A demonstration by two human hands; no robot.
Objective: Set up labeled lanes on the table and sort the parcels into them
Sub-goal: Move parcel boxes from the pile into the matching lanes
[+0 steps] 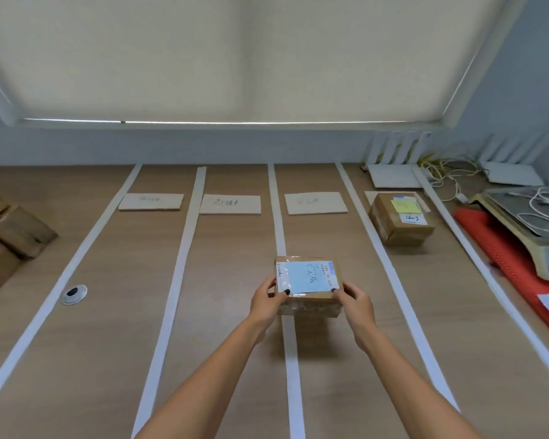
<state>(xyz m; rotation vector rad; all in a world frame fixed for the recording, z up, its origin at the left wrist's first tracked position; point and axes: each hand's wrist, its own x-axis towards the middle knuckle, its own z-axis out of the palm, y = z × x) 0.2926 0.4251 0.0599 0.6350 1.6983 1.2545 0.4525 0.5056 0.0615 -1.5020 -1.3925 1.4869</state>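
A person's two bare arms reach forward over a wooden worktop [229,312] divided into lanes by long white strips. The left hand [267,301] and right hand [355,301] grip the near corners of a small brown box [308,282], fingers curled round its sides and thumbs on top. A pale blue label with handwriting faces up. The box sits above one white strip [290,359], so it belongs to neither lane yet; whether it touches the worktop is unclear.

Beyond the hands, three cards [229,204] lie at the far ends of the lanes; their writing is too faint to read. Farther off to the right of the hands, another brown box [400,221] sits in the rightmost lane. More boxes [10,236] wait far to the left of the hands.

To do this step well, the label probably needs reading first, then matching to a card. Keeping both hands on the box, move it fully to one side of the strip, and set it down flat with the label up, clear of the strips
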